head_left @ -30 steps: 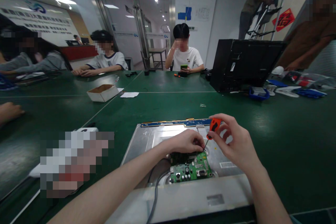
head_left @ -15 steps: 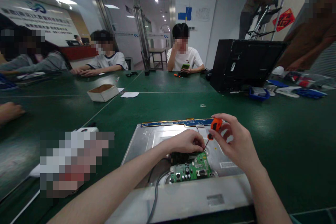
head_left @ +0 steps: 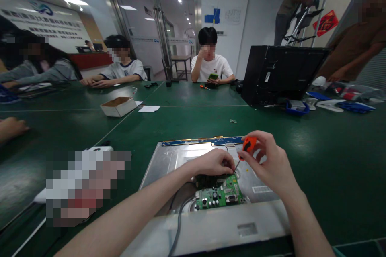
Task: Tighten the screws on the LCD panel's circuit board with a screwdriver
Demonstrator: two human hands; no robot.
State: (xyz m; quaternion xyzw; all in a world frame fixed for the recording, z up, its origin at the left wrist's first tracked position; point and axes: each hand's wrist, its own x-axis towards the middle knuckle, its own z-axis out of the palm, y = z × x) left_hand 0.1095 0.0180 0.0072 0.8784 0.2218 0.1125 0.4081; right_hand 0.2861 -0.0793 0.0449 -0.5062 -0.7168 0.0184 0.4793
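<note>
My right hand (head_left: 273, 160) is closed on the orange and black handle of a screwdriver (head_left: 249, 144). The tool leans, its thin shaft pointing down and left to the upper right corner of a green circuit board (head_left: 219, 193). At that tip my left hand (head_left: 215, 161) has its thumb and fingers pinched together; what they hold, if anything, is hidden. The board lies on a silver metal panel (head_left: 181, 156), with a blue strip board (head_left: 199, 141) along the panel's far edge. A grey cable (head_left: 179, 225) runs from beside the board towards me.
An open white box (head_left: 118, 107) and a paper (head_left: 148, 109) lie farther off on the green table (head_left: 193, 122). At the back right stands a black monitor casing (head_left: 280, 74) near a blue tray (head_left: 297, 107). Several people sit around; another person's hand (head_left: 12, 128) rests at left.
The screwdriver handle has turned a little in my right hand, and those fingers have shifted slightly. My left hand and the board stay put.
</note>
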